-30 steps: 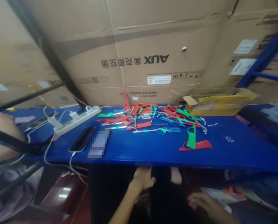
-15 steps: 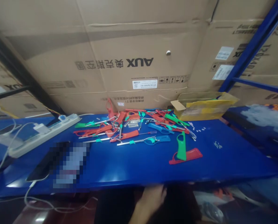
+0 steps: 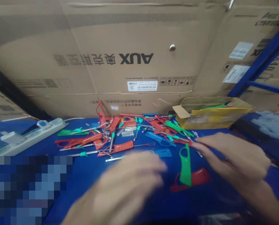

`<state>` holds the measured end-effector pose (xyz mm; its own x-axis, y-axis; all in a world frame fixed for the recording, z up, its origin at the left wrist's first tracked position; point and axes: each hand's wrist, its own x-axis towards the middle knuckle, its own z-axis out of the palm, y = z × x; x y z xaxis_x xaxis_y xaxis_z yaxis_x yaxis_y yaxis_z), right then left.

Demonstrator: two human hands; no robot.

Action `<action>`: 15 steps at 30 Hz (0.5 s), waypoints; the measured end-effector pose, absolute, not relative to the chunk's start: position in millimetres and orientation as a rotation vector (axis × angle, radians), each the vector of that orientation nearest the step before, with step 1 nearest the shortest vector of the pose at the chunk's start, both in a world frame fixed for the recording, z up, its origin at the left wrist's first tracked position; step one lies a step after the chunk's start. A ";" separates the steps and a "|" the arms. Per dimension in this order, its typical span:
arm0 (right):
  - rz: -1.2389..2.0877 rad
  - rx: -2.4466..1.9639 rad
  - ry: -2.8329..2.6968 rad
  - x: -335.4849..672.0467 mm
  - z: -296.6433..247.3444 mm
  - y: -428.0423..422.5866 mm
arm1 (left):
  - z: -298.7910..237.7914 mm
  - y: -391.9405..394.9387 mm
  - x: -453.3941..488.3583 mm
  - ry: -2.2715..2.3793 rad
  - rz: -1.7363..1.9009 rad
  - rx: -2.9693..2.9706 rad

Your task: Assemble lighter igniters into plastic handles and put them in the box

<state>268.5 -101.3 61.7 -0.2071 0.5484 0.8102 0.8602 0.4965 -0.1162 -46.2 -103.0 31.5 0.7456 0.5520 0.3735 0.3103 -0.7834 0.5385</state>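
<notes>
My left hand [image 3: 123,184], smeared by motion, hovers above the front of the blue table, just before a blue lighter handle [image 3: 163,152] and a metal tube. Its fingers are too blurred to read. On the right, my right hand [image 3: 235,154] reaches in with thumb and fingertips together beside the end of a red lighter handle and some small white pieces [image 3: 199,153]. Whatever those fingertips may pinch is hidden. Between the hands a green handle shell [image 3: 185,165] lies across a red handle shell [image 3: 201,177]. Behind is a heap of lighter parts, including a red handle [image 3: 123,146].
An open carton with yellow tape [image 3: 220,120] stands at the back right, green pieces inside. At left are a white power strip [image 3: 29,134] and a pixelated area. A large cardboard box [image 3: 102,37] walls off the back; a blue post [image 3: 254,68] rises at right.
Both hands are now above the table; before, one hand showed below its front edge. The view has moved closer to the table. The green and red shells lie as before.
</notes>
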 end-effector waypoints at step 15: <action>-0.843 -0.827 -2.158 259.4 0.1 -13.0 | 0.4 44.9 -68.3 1.039 1.089 2.884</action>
<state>259.4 -13.0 0.1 -0.5758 0.3084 0.7572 0.7399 0.5906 0.3221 -68.3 44.9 0.4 0.5732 0.5273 0.6272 0.6020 -0.7903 0.1141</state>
